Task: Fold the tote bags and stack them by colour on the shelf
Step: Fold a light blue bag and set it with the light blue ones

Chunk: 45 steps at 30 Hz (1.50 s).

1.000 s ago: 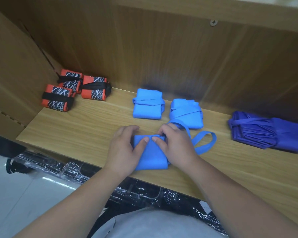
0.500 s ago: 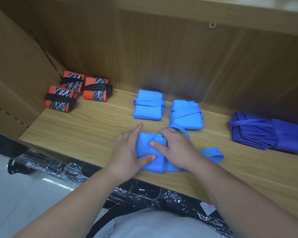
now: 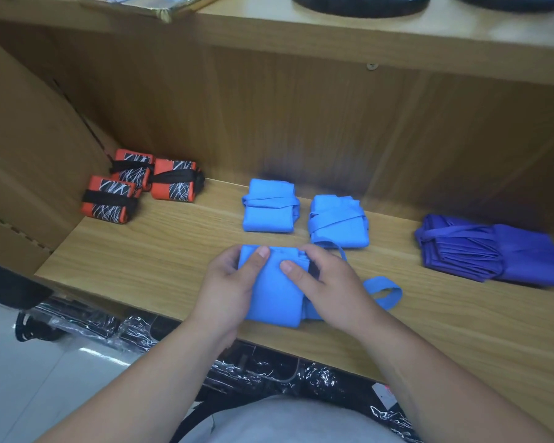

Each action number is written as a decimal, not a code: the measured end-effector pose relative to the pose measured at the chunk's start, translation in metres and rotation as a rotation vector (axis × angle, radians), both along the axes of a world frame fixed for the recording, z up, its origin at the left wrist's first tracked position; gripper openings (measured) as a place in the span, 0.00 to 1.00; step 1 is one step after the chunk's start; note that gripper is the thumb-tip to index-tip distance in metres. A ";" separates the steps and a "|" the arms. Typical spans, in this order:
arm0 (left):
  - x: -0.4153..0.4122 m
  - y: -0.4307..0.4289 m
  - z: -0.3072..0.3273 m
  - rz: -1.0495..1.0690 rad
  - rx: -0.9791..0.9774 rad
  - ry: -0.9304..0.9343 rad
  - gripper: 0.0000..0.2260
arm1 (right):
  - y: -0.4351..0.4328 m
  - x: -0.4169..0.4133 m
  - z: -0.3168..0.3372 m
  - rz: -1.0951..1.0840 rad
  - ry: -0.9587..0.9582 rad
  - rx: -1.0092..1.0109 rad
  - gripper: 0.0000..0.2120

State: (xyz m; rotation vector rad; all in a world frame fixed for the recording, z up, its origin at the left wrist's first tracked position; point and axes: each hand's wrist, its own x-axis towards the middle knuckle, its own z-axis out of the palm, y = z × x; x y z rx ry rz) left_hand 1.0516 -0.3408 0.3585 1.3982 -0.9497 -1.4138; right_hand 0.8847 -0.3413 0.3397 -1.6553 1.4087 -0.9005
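A light blue tote bag (image 3: 277, 294), folded into a small packet, lies near the front edge of the wooden shelf (image 3: 147, 260). My left hand (image 3: 229, 282) grips its left side with the thumb on top. My right hand (image 3: 330, 287) presses its right side, and the bag's strap loop (image 3: 386, 290) trails out to the right. Behind it sit two folded light blue bags (image 3: 269, 206) (image 3: 338, 220) wrapped in their straps. Three folded orange and black bags (image 3: 141, 183) are grouped at the back left. A loosely folded purple bag (image 3: 493, 251) lies at the right.
The shelf's side wall (image 3: 29, 155) stands at the left and its back panel (image 3: 301, 123) behind the bags. An upper shelf (image 3: 365, 36) hangs overhead with dark items on it. Below the front edge are black goods in clear plastic wrap (image 3: 115, 327).
My hands have turned and flattened the blue packet, the left thumb now lying on top. The strap loop has shifted further right. The view has tilted upward.
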 end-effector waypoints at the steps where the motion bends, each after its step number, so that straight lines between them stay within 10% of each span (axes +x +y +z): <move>1: -0.001 0.000 0.003 -0.005 -0.016 0.010 0.12 | 0.001 -0.001 0.000 0.001 -0.034 0.012 0.14; 9: 0.003 0.005 -0.001 -0.243 0.075 0.032 0.26 | 0.011 -0.002 0.001 -0.049 -0.124 -0.045 0.19; 15: -0.003 0.001 0.006 -0.101 0.020 0.027 0.15 | 0.011 -0.019 0.004 0.005 -0.298 0.153 0.17; 20: 0.013 -0.007 0.010 -0.024 0.018 -0.012 0.10 | 0.012 -0.061 0.019 0.097 0.115 0.180 0.14; 26: 0.022 -0.008 0.004 -0.135 -0.019 -0.146 0.05 | 0.017 -0.076 0.026 0.080 0.103 0.193 0.07; 32: 0.028 -0.014 -0.012 -0.082 -0.020 -0.257 0.09 | 0.021 -0.078 0.037 0.057 -0.574 0.294 0.04; 37: 0.011 -0.018 -0.013 0.036 -0.022 -0.150 0.05 | 0.027 -0.065 0.053 0.217 -0.669 0.258 0.03; 42: 0.006 -0.031 0.021 0.126 0.022 0.142 0.04 | 0.036 -0.057 0.076 0.431 -0.044 0.042 0.11; 45: 0.007 -0.035 0.054 0.149 0.062 0.323 0.05 | 0.036 -0.053 0.069 0.484 0.324 -0.069 0.34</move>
